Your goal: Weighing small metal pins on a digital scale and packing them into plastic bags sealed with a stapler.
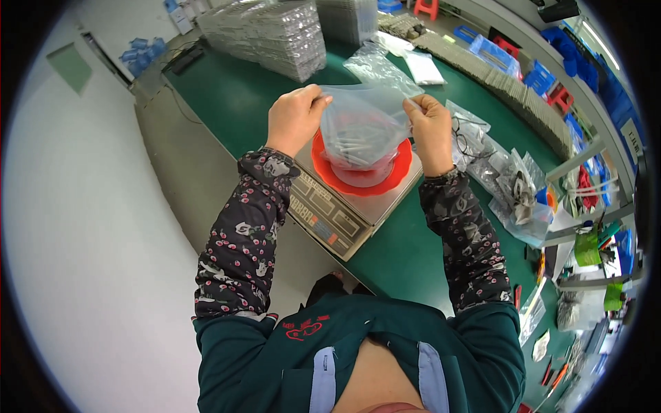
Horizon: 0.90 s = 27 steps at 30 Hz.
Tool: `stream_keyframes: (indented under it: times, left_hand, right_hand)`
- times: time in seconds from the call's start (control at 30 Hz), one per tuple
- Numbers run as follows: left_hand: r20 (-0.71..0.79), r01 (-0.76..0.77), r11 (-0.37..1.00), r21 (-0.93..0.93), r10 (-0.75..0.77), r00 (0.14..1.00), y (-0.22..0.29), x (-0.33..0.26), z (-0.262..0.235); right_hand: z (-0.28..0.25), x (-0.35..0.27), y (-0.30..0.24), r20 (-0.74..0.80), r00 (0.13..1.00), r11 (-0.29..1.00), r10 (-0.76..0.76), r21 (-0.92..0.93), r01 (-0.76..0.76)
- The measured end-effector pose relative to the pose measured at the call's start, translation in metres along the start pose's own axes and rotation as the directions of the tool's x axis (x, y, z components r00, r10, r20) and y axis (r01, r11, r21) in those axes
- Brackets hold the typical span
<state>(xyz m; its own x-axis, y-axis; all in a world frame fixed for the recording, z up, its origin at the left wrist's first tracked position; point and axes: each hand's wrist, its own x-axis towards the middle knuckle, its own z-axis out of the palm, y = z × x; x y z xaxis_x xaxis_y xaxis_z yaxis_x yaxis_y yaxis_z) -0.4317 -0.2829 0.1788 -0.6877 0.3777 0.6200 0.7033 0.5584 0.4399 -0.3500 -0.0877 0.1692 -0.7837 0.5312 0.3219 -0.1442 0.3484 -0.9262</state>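
Note:
A translucent plastic bag (pixel 361 131) hangs between my two hands, with several pale, slim pieces showing through its lower part. My left hand (pixel 296 117) pinches the bag's upper left corner, thumb against fingers. At the upper right corner, my right hand (pixel 430 127) grips the plastic the same way. Below the bag sits a red-orange bowl (pixel 358 187) with a wavy rim; whether the bag touches the bowl's inside I cannot tell. The bowl stands on a digital scale (pixel 327 217), whose keypad and display panel face my side of the table.
Wrapped stacks of grey trays (pixel 275 38) stand at the far left of the green table (pixel 413 241). Clear bags with dark parts (pixel 509 179) lie on the right. A long row of grey pieces (pixel 496 82) runs along the back, before a shelf frame (pixel 585 155). Tools (pixel 558 375) lie at lower right.

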Motion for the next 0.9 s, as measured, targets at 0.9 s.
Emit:
stream_keyframes:
  times: [0.9]
  left_hand:
    - [0.308,-0.260,0.931,-0.257,0.334,0.891,-0.033,0.003,-0.059]
  right_hand:
    - [-0.021,-0.032,-0.055,-0.024,0.962,0.737,-0.273,-0.648,0.193]
